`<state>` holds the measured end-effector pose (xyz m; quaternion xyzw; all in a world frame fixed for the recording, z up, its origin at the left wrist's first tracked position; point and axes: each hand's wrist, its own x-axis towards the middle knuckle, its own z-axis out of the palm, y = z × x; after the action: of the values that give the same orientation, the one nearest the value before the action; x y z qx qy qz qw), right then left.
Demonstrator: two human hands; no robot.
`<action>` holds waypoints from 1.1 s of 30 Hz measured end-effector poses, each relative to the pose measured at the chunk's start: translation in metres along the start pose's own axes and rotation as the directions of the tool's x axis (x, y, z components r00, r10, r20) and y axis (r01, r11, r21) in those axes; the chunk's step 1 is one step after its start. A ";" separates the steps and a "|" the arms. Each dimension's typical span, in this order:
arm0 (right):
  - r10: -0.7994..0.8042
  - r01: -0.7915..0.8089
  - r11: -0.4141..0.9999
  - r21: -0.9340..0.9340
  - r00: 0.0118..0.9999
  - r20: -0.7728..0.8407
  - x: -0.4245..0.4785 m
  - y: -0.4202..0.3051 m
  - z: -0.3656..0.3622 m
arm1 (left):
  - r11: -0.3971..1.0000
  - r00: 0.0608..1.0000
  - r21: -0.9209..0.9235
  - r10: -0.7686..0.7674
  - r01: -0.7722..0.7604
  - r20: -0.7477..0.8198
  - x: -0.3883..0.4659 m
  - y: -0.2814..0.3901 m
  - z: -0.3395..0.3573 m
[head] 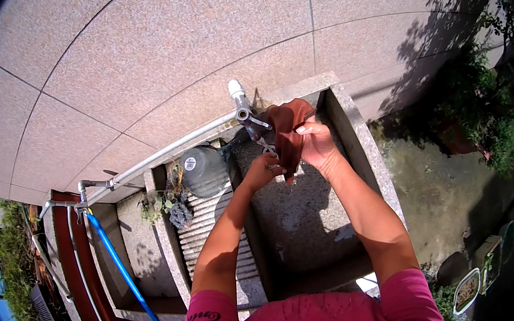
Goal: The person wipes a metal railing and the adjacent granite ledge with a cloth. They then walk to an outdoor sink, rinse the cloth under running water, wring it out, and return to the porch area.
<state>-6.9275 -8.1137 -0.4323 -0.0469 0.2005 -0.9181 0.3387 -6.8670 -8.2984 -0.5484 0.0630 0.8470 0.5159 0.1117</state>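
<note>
A wet reddish-brown cloth (291, 131) hangs between my two hands over the stone basin (363, 130). My right hand (316, 144) grips its right side, with the thumb pressed on the fabric. Lower down, my left hand (264, 170) is at the cloth's left edge, fingers curled; how firmly it grips is hard to see. Just left of the cloth is a metal tap (243, 115) with a lever, and water runs from it close to my left hand.
Left of the basin lies a ribbed stone washboard (202, 221) with a translucent plastic tub (204, 171) and a dark mesh scourer (180, 214). A pipe (165, 151) runs along the wall (194, 45); a blue hose (121, 267) crosses another basin (143, 248). Potted plants (466, 290) stand at right.
</note>
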 end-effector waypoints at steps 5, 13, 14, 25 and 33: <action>0.016 -0.011 0.995 0.097 0.999 -0.052 -0.002 -0.002 0.004 | 0.995 0.997 -0.084 -0.057 0.053 -0.052 0.010 0.024 0.010; -0.072 0.004 0.968 -0.250 0.962 -0.264 -0.014 -0.035 -0.038 | 0.620 0.934 -0.784 -0.303 0.043 -0.189 -0.004 0.016 -0.023; -0.130 0.027 0.960 -0.277 0.924 -0.359 -0.018 -0.033 -0.045 | 0.538 0.955 -0.836 -0.290 0.104 -0.068 -0.006 0.011 -0.031; 0.325 -0.458 0.888 -0.034 0.679 -0.658 -0.035 0.062 -0.104 | 0.381 0.976 -0.918 -0.132 -0.110 -0.172 -0.010 0.100 0.032; 0.119 -0.066 0.990 0.123 0.857 -0.501 -0.017 0.085 -0.088 | 0.840 0.918 0.536 0.142 0.086 -0.369 -0.010 0.094 0.069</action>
<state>-6.8821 -8.1320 -0.5458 0.2228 0.2375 -0.8898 0.3197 -6.8408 -8.1981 -0.4947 -0.0006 0.9617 0.2585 -0.0914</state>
